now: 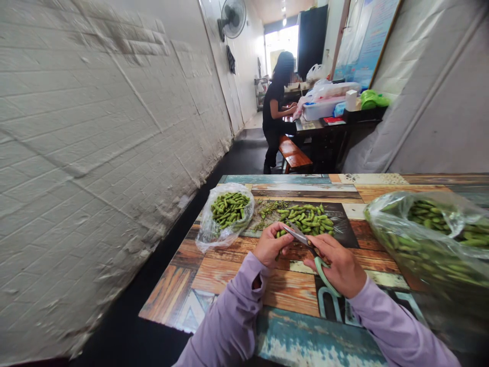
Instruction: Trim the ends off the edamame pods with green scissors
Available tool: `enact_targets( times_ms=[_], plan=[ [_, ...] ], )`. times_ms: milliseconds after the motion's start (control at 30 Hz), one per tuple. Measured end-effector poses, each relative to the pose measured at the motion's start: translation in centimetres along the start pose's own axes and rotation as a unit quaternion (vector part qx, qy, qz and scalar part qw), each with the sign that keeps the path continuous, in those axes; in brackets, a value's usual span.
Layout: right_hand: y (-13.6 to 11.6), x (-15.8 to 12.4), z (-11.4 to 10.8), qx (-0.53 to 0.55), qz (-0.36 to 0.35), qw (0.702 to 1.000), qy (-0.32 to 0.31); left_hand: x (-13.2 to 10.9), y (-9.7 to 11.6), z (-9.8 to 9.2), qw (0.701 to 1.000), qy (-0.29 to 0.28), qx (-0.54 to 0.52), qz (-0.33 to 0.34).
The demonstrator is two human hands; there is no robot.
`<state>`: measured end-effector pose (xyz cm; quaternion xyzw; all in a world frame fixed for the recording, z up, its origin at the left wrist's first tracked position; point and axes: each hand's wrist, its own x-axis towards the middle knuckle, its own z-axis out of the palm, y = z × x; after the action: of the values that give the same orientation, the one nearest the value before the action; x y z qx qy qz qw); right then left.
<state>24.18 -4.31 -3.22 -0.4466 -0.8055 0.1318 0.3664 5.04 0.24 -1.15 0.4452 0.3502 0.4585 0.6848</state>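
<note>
My right hand [341, 264] is wrapped round scissors [324, 275] with pale green handles, their blades pointing left towards my other hand. My left hand [270, 245] is closed in a pinch on a green soybean pod [281, 233], mostly hidden by the fingers and blade tips. Just beyond both hands, a heap of soybean pods [308, 220] lies on a dark mat [346, 224]. Small stem trimmings [265, 210] are scattered at its left. Further left is an open clear plastic bag [206, 232] with pods in it.
A large clear bag [389, 234] of pods stands on the right of the patterned wooden table [229, 275]. Close on the left runs a white brick-pattern wall [95, 153]. Beyond the table, a person [273, 109] sits on a bench [294, 153] at another table with plastic tubs.
</note>
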Motion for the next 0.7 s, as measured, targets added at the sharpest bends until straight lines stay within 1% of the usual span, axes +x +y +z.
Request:
enact_targets(
  times_ms=[167,267,333,467,567,700],
  plan=[
    [0.1,-0.1,-0.1,-0.011,-0.002,1.0,-0.008,0.0,0.4,-0.1,0.999,0.002,0.041,0.017],
    [0.3,-0.1,0.2,0.001,0.0,1.0,0.0,0.0,0.5,-0.1,0.999,0.003,0.036,0.011],
    [0.5,0.0,0.3,0.011,0.016,0.999,0.028,0.0,0.5,-0.1,1.0,0.002,0.012,0.0],
    [1.2,0.2,-0.1,0.029,0.089,0.99,0.105,0.2,0.8,-0.3,0.997,0.005,-0.078,-0.014],
    [1.4,0.3,-0.4,0.049,0.116,0.984,0.125,0.3,1.0,-0.5,0.992,0.01,-0.124,-0.018],
    [1.0,0.4,0.1,0.045,0.102,0.986,0.122,0.4,0.8,-0.5,0.995,0.005,-0.099,-0.033]
  ],
)
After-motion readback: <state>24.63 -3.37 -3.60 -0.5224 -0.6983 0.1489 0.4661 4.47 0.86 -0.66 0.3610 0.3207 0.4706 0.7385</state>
